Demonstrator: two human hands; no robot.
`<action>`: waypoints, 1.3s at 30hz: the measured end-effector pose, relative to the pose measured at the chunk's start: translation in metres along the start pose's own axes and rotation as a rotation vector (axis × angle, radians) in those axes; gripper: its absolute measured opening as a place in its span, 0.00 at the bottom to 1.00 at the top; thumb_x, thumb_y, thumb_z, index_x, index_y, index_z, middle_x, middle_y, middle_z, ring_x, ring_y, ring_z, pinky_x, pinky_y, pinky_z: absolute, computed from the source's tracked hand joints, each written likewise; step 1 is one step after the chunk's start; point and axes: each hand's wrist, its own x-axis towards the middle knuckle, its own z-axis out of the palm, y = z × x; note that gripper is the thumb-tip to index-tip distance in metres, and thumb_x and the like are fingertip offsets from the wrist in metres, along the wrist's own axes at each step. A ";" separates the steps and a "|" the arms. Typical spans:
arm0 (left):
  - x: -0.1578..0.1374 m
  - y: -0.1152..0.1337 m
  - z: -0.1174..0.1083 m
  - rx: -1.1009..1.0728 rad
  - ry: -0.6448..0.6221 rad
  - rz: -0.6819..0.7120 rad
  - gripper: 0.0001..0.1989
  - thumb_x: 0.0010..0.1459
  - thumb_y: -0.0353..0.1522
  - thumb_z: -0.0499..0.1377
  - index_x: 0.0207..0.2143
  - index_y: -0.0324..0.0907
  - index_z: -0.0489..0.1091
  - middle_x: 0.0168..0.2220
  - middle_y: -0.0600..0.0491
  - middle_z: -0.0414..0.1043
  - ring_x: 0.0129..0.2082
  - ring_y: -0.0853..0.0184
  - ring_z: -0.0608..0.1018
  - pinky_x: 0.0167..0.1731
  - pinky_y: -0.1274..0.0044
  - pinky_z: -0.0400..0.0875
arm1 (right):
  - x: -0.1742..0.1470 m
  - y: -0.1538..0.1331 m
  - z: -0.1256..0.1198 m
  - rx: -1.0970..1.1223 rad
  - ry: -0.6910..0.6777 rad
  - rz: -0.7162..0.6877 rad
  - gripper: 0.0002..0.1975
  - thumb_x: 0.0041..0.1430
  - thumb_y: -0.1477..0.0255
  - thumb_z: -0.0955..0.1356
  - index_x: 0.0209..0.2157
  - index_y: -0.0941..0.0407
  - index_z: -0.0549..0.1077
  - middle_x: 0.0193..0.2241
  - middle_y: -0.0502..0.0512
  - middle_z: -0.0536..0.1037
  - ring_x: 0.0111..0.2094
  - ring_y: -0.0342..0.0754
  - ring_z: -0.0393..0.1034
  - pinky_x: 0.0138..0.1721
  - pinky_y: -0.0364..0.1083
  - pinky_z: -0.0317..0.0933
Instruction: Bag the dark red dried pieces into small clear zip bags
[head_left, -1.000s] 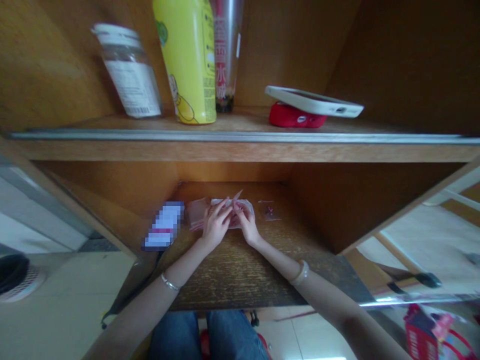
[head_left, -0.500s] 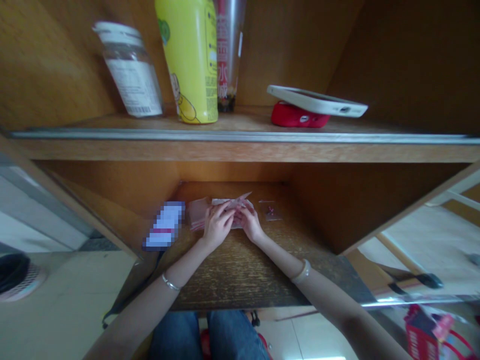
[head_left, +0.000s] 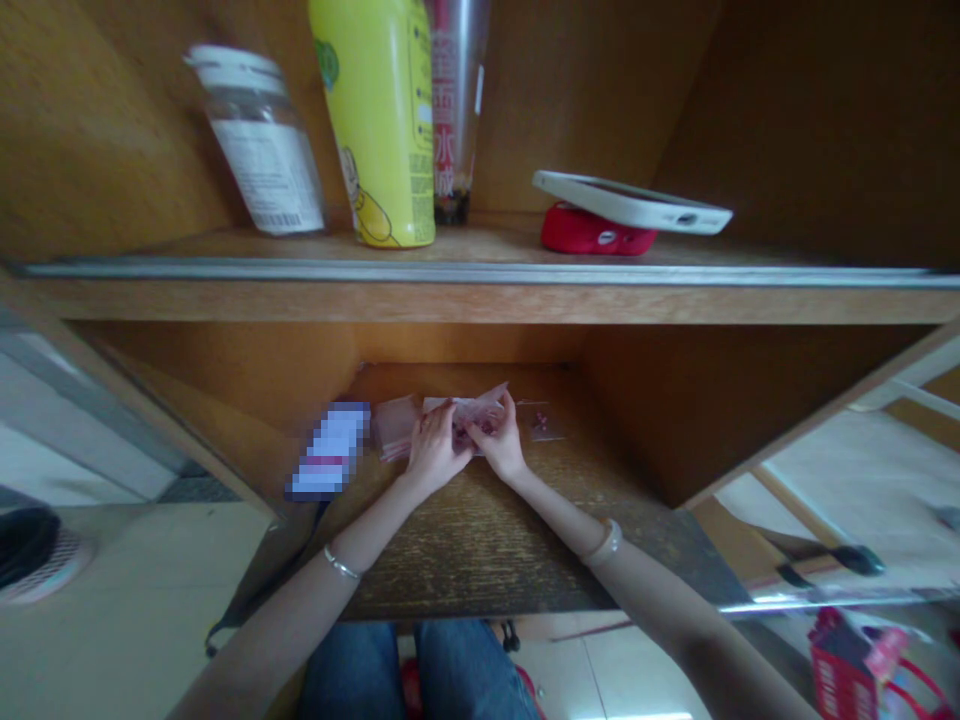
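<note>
L hand [head_left: 439,440]: fingers together, part-curled over L side of white sheet [head_left: 436,403]; hold can't tell. R hand [head_left: 502,440]: thumb + index spread, index at clear plastic bag [head_left: 493,396]; grip unclear. Bag betw. hands, dk-red bits [head_left: 487,425] by it; in or under, can't tell. Clear packet [head_left: 541,422] to R: few dk-red pcs inside.

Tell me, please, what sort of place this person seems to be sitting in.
Probably a dormitory or bedroom desk: a worn brown wooden desktop sits beneath a light brown wooden shelf holding a tall yellow printed container, and a white latticed wastebasket stands on the pale tiled floor.
</note>
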 end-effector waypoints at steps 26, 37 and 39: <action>0.003 -0.006 0.011 -0.220 0.138 -0.039 0.10 0.61 0.28 0.50 0.42 0.40 0.70 0.40 0.45 0.76 0.41 0.59 0.76 0.46 0.66 0.66 | -0.006 -0.014 0.000 -0.208 -0.008 -0.117 0.34 0.52 0.60 0.69 0.57 0.57 0.57 0.37 0.56 0.74 0.36 0.49 0.70 0.42 0.50 0.64; 0.000 -0.001 0.003 -0.663 0.227 -0.173 0.14 0.63 0.39 0.49 0.34 0.41 0.70 0.30 0.50 0.74 0.32 0.65 0.76 0.35 0.75 0.69 | -0.006 -0.030 0.000 -0.108 -0.082 -0.059 0.11 0.57 0.62 0.64 0.28 0.55 0.70 0.24 0.51 0.74 0.27 0.46 0.68 0.31 0.46 0.64; 0.001 0.001 0.002 -0.668 0.252 -0.222 0.13 0.62 0.40 0.50 0.34 0.41 0.69 0.30 0.51 0.73 0.31 0.66 0.76 0.34 0.76 0.69 | -0.007 -0.033 0.000 -0.102 -0.064 -0.071 0.12 0.58 0.62 0.64 0.28 0.55 0.69 0.23 0.50 0.73 0.25 0.45 0.67 0.30 0.45 0.63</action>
